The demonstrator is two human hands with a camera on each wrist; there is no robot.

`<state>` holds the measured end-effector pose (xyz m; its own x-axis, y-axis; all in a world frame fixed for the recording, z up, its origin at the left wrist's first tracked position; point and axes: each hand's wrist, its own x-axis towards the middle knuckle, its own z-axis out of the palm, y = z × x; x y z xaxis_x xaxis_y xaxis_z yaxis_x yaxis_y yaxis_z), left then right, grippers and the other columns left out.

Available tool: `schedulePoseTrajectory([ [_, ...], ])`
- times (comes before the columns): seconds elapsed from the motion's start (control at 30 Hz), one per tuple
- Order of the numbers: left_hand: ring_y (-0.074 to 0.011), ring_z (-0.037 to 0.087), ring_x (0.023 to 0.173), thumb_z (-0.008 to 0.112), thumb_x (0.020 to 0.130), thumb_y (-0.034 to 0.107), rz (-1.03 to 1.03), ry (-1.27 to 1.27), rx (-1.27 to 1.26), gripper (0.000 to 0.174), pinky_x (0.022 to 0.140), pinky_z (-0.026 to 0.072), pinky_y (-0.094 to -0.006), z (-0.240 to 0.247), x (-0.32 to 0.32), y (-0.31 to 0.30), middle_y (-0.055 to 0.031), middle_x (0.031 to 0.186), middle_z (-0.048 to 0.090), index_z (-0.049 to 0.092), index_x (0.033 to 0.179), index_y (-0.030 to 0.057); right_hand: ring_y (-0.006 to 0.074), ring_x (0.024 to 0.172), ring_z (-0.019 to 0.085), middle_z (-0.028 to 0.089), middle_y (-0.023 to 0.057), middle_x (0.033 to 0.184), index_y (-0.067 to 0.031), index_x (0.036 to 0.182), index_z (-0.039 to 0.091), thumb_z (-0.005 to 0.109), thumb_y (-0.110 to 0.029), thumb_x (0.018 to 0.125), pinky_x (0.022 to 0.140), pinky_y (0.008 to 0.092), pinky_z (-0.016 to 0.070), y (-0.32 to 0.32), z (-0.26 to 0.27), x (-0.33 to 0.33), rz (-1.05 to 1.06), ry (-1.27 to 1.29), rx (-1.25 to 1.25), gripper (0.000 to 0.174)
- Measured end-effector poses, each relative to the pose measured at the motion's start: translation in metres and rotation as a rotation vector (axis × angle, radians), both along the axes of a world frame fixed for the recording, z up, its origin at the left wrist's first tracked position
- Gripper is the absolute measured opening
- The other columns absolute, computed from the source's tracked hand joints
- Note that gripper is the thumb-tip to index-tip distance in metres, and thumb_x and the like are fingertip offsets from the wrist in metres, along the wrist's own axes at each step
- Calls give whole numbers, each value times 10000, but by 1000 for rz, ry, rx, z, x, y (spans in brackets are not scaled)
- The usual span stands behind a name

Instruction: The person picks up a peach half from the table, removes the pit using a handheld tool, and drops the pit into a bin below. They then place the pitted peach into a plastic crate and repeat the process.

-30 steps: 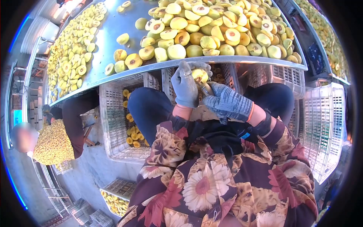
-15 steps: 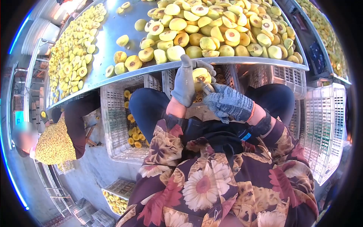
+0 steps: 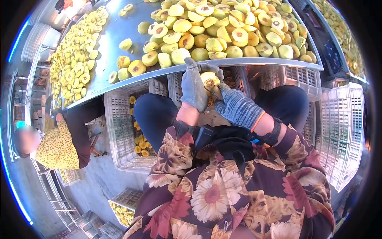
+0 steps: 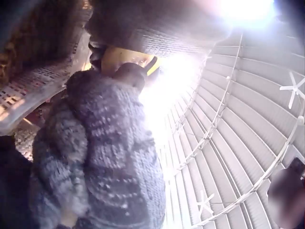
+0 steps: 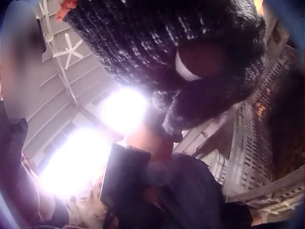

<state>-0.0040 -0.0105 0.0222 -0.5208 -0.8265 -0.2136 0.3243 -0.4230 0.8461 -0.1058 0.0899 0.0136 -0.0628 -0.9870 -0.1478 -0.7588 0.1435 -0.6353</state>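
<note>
In the head view my left hand (image 3: pixel 193 85), in a grey glove, holds a yellow peach half (image 3: pixel 209 79) just below the metal table's edge. The thumb points up; the fingers wrap behind the fruit. My right hand (image 3: pixel 240 104), in a striped knit glove, grips a short pitting tool (image 3: pixel 217 93) by its handle, its working end at the cut face. The left wrist view shows the fruit's underside (image 4: pixel 112 59) and a curved blade (image 4: pixel 152 65) beside it, above the knit glove (image 4: pixel 114 143). In the right wrist view the glove (image 5: pixel 167 52) hides the fruit.
A heap of halved peaches (image 3: pixel 223 32) covers the metal table (image 3: pixel 101 75); another pile (image 3: pixel 75 55) lies left. Below stands a crate (image 3: pixel 119 139) with pitted halves. Another crate (image 3: pixel 340 135) stands right. A person (image 3: pixel 57 147) sits at the left.
My left thumb has lifted off the fruit and points up. The peach half and tool have shifted slightly between my hands. The person at left has moved an arm towards the table.
</note>
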Motion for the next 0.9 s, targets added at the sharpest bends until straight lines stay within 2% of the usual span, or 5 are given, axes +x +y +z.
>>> schedulePoseTrajectory([
  [0.67,-280,577,817,335,961,515,351,411,504,519,771,509,-423,7,1,-3,-125,891,595,532,901,39,303,659,651,622,127,765,-65,1033,536,524,-192,858,502,423,493,22,-21,-12,-100,527,-297,217],
  [0.7,-299,580,843,343,965,491,397,363,445,498,803,505,-452,15,2,2,-129,890,589,523,890,33,319,712,661,633,122,790,-89,1017,563,536,-208,849,539,452,504,22,-33,-16,-95,438,-347,208],
  [0.77,-233,586,889,565,856,195,484,-341,-401,221,819,511,-373,21,22,17,-114,934,588,537,996,27,325,747,665,651,123,836,-97,1007,582,546,-206,843,570,455,513,10,-71,-21,-173,342,-46,200],
  [0.87,-153,590,874,685,682,-138,553,-497,-684,423,774,519,-293,40,46,6,-80,960,608,587,1063,18,317,807,672,676,132,909,-106,998,632,553,-197,848,637,448,523,0,-127,-36,-93,356,126,192],
  [0.9,-153,588,844,652,762,-32,683,-548,-674,223,753,514,-275,58,58,6,-79,945,613,613,973,27,312,828,675,682,135,928,-108,1003,650,552,-190,854,662,446,526,0,-115,-34,-35,348,94,196],
])
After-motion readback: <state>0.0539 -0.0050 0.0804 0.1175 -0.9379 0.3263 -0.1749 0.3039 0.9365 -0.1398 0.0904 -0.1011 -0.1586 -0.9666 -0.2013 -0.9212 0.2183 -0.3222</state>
